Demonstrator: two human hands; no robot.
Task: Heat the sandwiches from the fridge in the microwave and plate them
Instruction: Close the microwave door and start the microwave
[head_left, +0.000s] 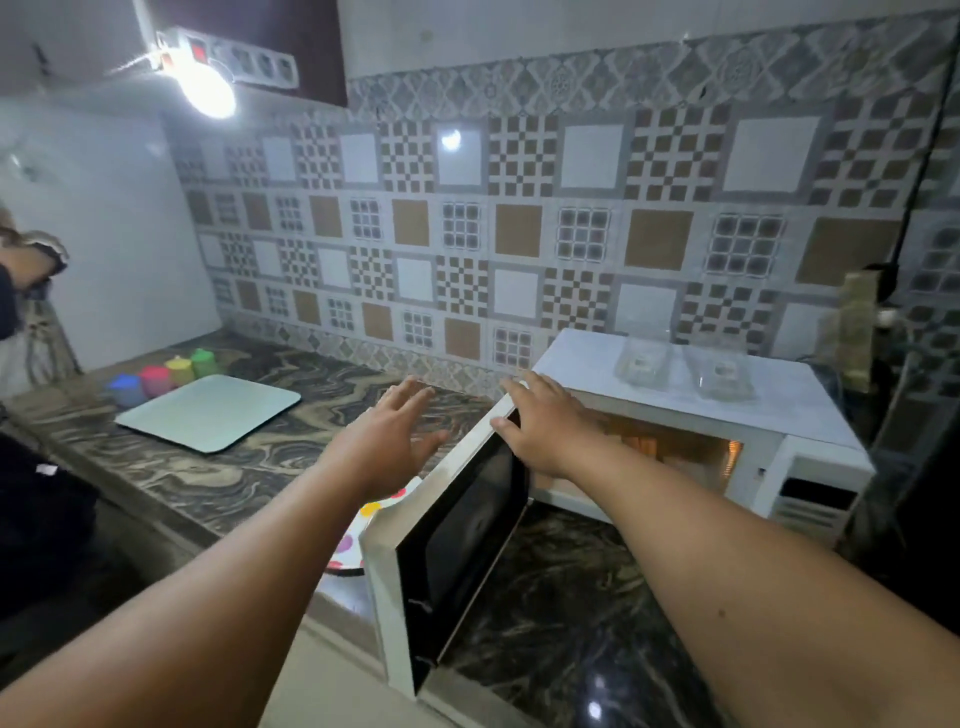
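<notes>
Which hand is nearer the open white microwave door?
Right. The right hand grips the top edge of the open white microwave door. The left hand hovers open just left of the door, apparently not touching it.

The open microwave door (457, 525) stands between the two hands, its top edge under the right hand's fingers (524, 400) and just right of the left hand's fingers (410, 400). Beyond the right fingers the lit microwave cavity (670, 447) is unblocked. Ahead of the left fingers lies bare worktop (332, 374); a pale tray (208, 413) and coloured cups (158, 376) sit well off to their left, and a spotted plate (358, 530) lies below the wrist against the door.
</notes>
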